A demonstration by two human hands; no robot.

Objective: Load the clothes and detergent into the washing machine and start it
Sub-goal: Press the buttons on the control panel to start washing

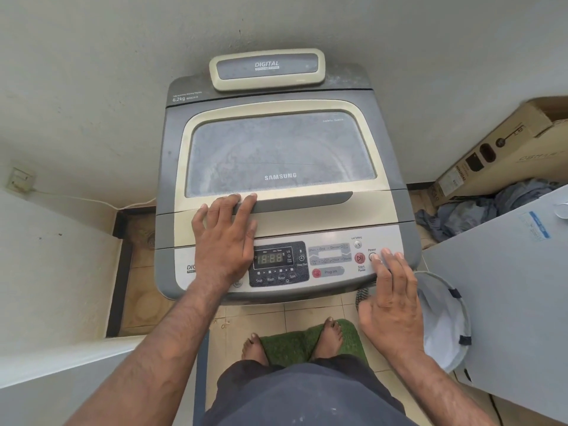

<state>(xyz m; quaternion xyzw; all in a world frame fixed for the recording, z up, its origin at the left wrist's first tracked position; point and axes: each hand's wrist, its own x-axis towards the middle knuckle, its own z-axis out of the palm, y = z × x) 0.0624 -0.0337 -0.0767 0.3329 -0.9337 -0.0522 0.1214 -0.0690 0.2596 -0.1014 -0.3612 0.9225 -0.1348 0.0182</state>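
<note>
A grey top-loading washing machine [282,96] stands against the wall, its glass lid [276,149] closed. My left hand [226,238] lies flat on the lid's front edge, fingers spread over the dark handle strip [307,202]. My right hand [392,298] rests on the right end of the control panel [329,259], with a fingertip on the Power button [372,256]. The display [270,258] is lit and reads 18:88. A red Start/Pause button [359,258] sits just left of that fingertip. Neither clothes nor detergent show inside the machine.
A white mesh laundry basket [442,321] stands on the floor at the right, beside a grey cabinet [504,287]. Blue clothes [479,207] lie heaped near a cardboard box [504,149]. A green mat [304,339] lies under my feet. A low wall [55,272] is on the left.
</note>
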